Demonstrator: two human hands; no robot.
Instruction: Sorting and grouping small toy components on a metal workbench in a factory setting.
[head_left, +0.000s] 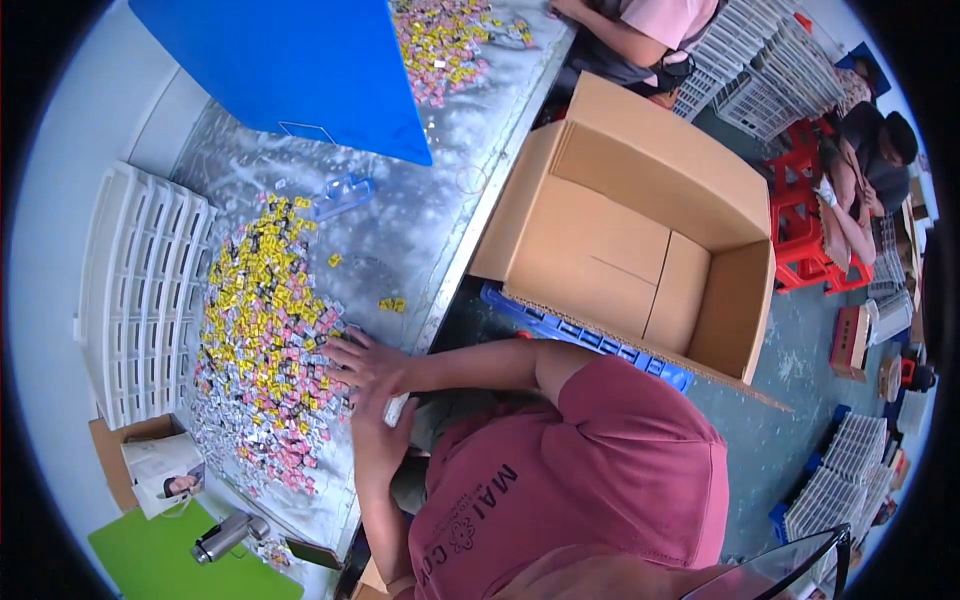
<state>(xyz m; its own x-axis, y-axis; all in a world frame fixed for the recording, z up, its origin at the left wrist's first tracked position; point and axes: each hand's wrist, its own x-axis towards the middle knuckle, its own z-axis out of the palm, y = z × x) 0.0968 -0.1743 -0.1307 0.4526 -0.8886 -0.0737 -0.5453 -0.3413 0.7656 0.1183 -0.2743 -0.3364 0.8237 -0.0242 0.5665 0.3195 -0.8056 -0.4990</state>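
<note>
My right hand reaches over the near edge of a large pile of small yellow, pink and pale packets. Its fingers are spread and touch the packets. Just below it, at the table edge, my left hand is raised with its fingers close to the right wrist. A small white piece shows between its thumb and fingers; its kind cannot be made out. A few yellow packets lie apart from the pile on the grey table.
A clear blue plastic item lies beyond the pile, before a blue panel. White stacked trays stand left. An open cardboard box rests on a blue crate. A steel flask is at lower left. Other people sit beyond.
</note>
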